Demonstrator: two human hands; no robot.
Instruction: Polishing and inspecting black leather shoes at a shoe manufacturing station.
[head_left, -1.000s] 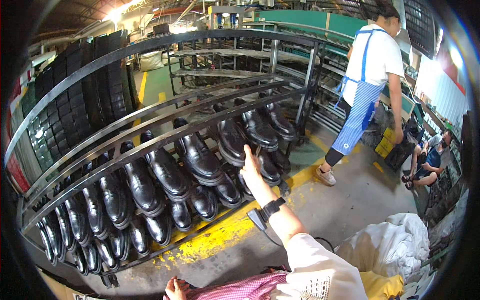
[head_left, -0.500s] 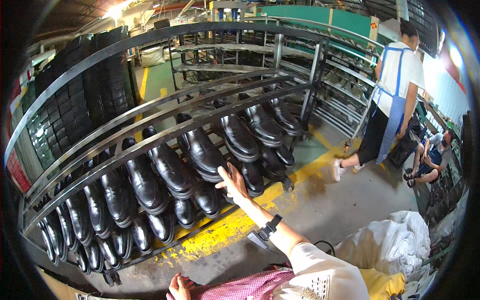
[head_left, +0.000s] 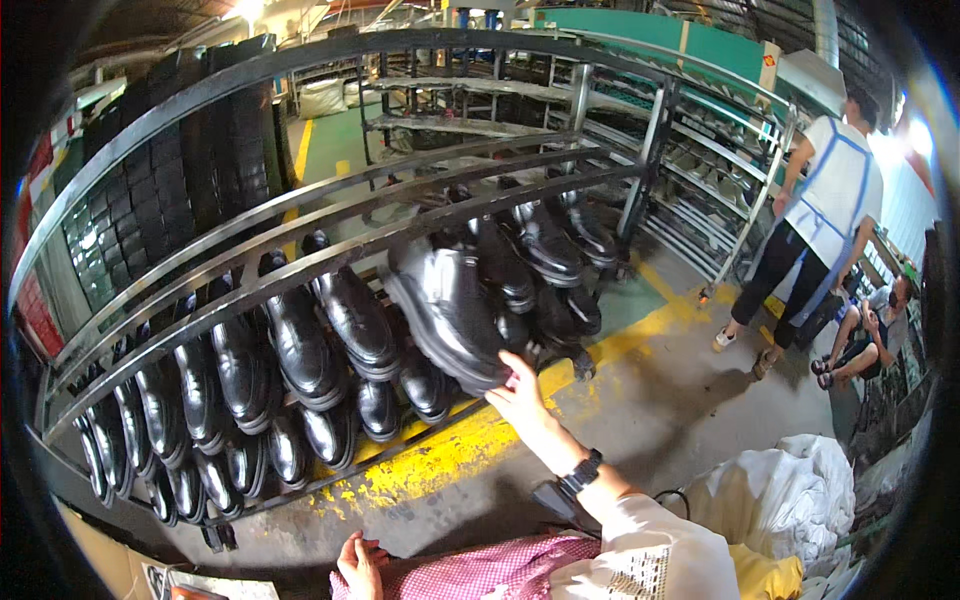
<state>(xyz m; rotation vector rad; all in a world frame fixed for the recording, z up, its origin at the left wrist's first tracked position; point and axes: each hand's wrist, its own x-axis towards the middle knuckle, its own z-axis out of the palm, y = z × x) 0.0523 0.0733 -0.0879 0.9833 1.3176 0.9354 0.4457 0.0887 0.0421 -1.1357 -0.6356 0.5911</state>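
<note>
My right hand [head_left: 522, 400], with a dark watch on its wrist, pinches the toe of a shiny black shoe [head_left: 445, 315]. That shoe tilts out from the rack toward me, in front of its neighbours, with its thick sole edge showing. More black shoes [head_left: 300, 345] hang toe-down in two rows along the metal rack [head_left: 340, 243]. Low in front of my body, beside a pink checked cloth [head_left: 480, 572], my left hand [head_left: 362, 565] is held with loosely bent fingers apart and nothing visible in it.
Behind the rack stand dark stacked blocks [head_left: 170, 160] and other metal shelves [head_left: 450, 125]. A person in a blue-edged apron [head_left: 825, 200] stands at the right; another person [head_left: 868, 335] sits farther right. White cloth [head_left: 770, 490] is heaped nearby. A yellow floor stripe [head_left: 440, 455] runs under the rack.
My right hand has closed on the shoe's toe and pulled it out of line, tilting it. The aproned person has stepped to the right. The view has shifted slightly.
</note>
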